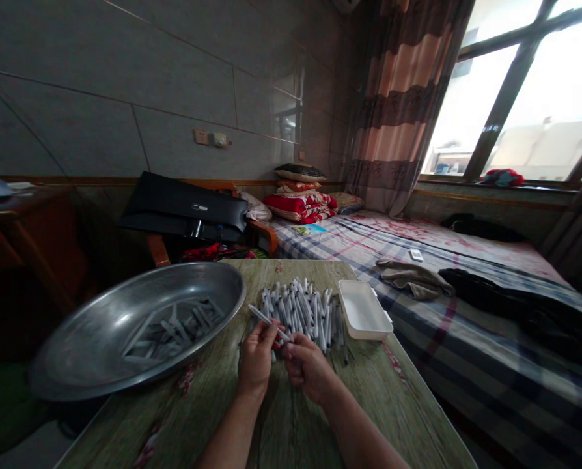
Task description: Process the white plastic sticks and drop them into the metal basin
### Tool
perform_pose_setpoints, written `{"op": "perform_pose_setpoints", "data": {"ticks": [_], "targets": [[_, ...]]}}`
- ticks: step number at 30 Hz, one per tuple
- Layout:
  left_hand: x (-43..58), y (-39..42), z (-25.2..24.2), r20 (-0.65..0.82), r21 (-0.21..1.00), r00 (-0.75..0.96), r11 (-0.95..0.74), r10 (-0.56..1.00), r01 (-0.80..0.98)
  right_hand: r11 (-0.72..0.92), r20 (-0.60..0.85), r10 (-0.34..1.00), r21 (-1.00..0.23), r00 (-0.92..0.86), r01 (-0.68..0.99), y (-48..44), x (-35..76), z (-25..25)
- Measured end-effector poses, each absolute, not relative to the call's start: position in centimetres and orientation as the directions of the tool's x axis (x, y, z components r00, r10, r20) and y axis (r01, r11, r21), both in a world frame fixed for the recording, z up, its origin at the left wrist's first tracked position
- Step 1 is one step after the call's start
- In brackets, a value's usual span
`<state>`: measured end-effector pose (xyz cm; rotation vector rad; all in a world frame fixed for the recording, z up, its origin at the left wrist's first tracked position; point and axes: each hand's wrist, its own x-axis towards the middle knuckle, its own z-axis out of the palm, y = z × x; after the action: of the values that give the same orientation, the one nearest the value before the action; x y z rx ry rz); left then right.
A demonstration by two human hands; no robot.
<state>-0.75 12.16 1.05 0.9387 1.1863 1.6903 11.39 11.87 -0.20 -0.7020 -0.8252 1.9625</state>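
Observation:
A slim whitish pen (260, 315) slants between my two hands, above the near left side of a pile of pens. My left hand (256, 358) pinches it around the middle, its far end pointing up and left. At the near end, my right hand (310, 366) has its fingers closed around the pen; what the fingertips cover is hidden. The pile of grey-white pens (298, 306), several with dark ends, lies just beyond my hands. Right of the pile stands an open white plastic box (364, 306), with nothing visible inside.
A large oval metal basin (90, 319) stands on the left, overhanging the table's edge, with several whitish pen-like pieces (174, 332) inside. The wood-patterned table (369, 417) is beneath my hands. Beyond are a bed (393, 244) and a chair bearing a black screen-like panel (183, 205).

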Motion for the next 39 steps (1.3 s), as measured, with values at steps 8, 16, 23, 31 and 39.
{"op": "perform_pose_setpoints", "data": {"ticks": [8,16,23,31,39], "targets": [[-0.7,12.2,0.9,0.129,0.955,-0.369,-0.216,0.921,-0.204,-0.580,-0.305,0.783,-0.672,-0.541,-0.460,12.3,11.6,-0.1],[-1.2,12.3,1.0,0.078,0.907,-0.430,-0.243,0.900,-0.343,-0.467,-0.155,0.768,-0.799,-0.621,-0.379,12.1,12.3,-0.1],[-1.9,12.1,2.1,0.052,0.830,-0.399,-0.262,0.915,-0.492,-0.450,-0.109,0.562,-0.872,-0.820,-0.193,11.8,13.5,0.8],[-3.1,11.2,4.0,0.259,0.812,-0.652,-0.526,0.713,-0.252,-0.486,-0.138,0.621,-0.840,-0.772,-0.241,13.1,14.9,0.1],[-1.9,11.4,3.1,0.176,0.864,-0.498,-0.376,0.849,-0.336,-0.357,-0.071,0.809,-0.848,-0.584,-0.392,12.9,13.9,0.2]]}}
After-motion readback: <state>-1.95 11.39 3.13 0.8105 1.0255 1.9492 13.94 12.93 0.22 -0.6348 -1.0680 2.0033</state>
